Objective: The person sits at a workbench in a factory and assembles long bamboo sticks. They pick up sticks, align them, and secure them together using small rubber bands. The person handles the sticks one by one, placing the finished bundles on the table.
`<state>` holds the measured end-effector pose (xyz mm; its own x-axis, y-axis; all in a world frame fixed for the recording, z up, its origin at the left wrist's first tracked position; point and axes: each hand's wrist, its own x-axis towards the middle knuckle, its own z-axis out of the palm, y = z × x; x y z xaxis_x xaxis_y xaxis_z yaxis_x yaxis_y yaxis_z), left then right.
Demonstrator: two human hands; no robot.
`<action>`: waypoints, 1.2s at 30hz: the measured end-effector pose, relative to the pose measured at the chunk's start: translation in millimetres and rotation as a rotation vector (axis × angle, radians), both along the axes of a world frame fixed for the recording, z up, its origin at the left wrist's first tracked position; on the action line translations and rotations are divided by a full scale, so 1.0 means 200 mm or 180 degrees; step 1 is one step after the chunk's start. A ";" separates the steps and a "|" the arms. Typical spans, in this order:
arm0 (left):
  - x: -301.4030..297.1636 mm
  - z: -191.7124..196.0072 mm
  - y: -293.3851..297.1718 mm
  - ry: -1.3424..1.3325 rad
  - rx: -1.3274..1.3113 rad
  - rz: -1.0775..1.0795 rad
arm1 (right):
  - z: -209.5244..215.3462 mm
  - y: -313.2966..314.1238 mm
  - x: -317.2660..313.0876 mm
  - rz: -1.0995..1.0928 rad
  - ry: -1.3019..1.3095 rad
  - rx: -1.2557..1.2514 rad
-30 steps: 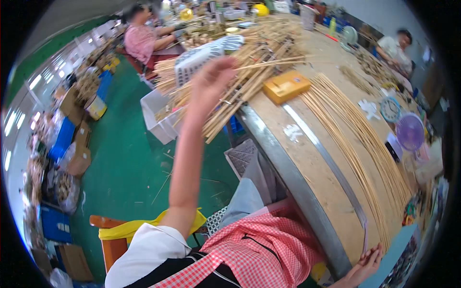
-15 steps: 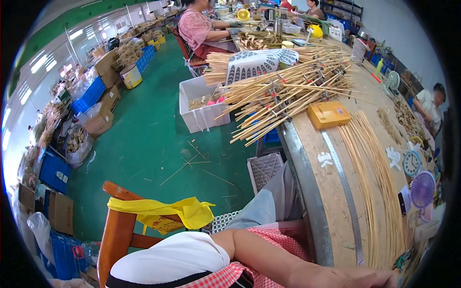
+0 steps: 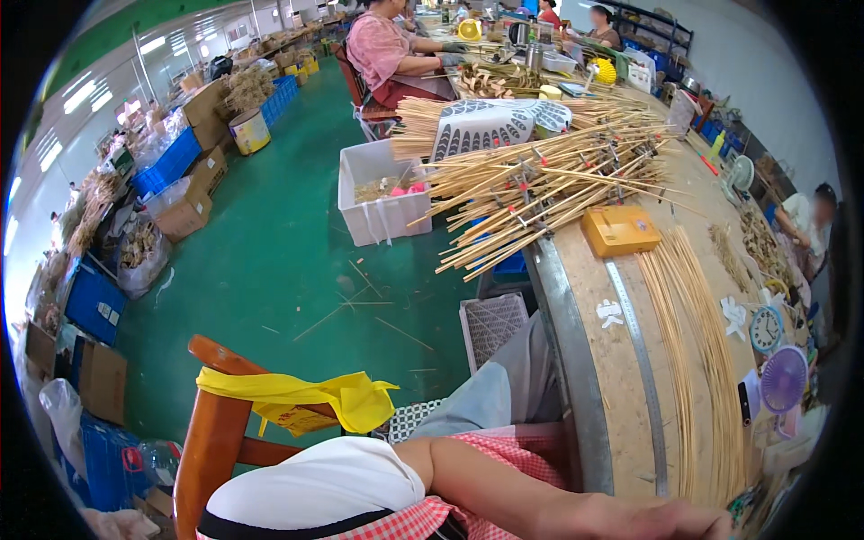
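My left arm in its white sleeve reaches across from the lower left toward the table. My left hand (image 3: 643, 520) lies at the bottom edge of the view, over the near end of the table. Only its back and part of the fingers show; the frame cuts off the rest, so what it touches or holds is hidden. Nearest to it are two long bundles of thin straw-coloured sticks (image 3: 715, 387) laid lengthwise on the wooden table, and a long metal ruler (image 3: 644, 369) beside them. My right hand is out of view.
A yellow box (image 3: 620, 231) sits near a large heap of clamped sticks (image 3: 549, 184). A clock (image 3: 767, 329) and a purple fan (image 3: 785, 380) stand at the right. Left are a wooden chair (image 3: 212, 441) and a white bin (image 3: 385, 220). Co-workers sit farther off.
My left hand has shifted slightly left in the picture along the bottom edge. The view has tilted a little; the objects on the table stay in place.
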<state>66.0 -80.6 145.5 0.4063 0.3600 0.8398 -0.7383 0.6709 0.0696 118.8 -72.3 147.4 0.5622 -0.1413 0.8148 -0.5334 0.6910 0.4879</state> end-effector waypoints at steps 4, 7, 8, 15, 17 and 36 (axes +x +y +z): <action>0.03 -0.01 -0.01 -0.0267 -0.0152 0.0131 | -0.05 0.02 0.03 -0.0109 -0.0061 -0.0430; 0.06 0.01 -0.01 -0.0428 -0.0286 0.0214 | -0.12 0.03 0.09 -0.0335 -0.0137 -0.1086; 0.06 0.00 -0.01 -0.0413 -0.0230 0.0188 | -0.16 0.04 0.12 -0.0449 -0.0168 -0.1396; 0.04 -0.07 0.02 -0.0065 0.0114 0.0186 | -0.46 0.02 0.39 -0.1162 -0.0407 -0.4196; 0.04 -0.08 0.02 0.0030 0.0142 0.0142 | -0.54 0.00 0.47 -0.1256 -0.0441 -0.4837; -0.06 -0.33 0.09 0.2742 -0.0210 -0.0683 | -0.78 -0.28 0.90 -0.2015 -0.0333 -0.6679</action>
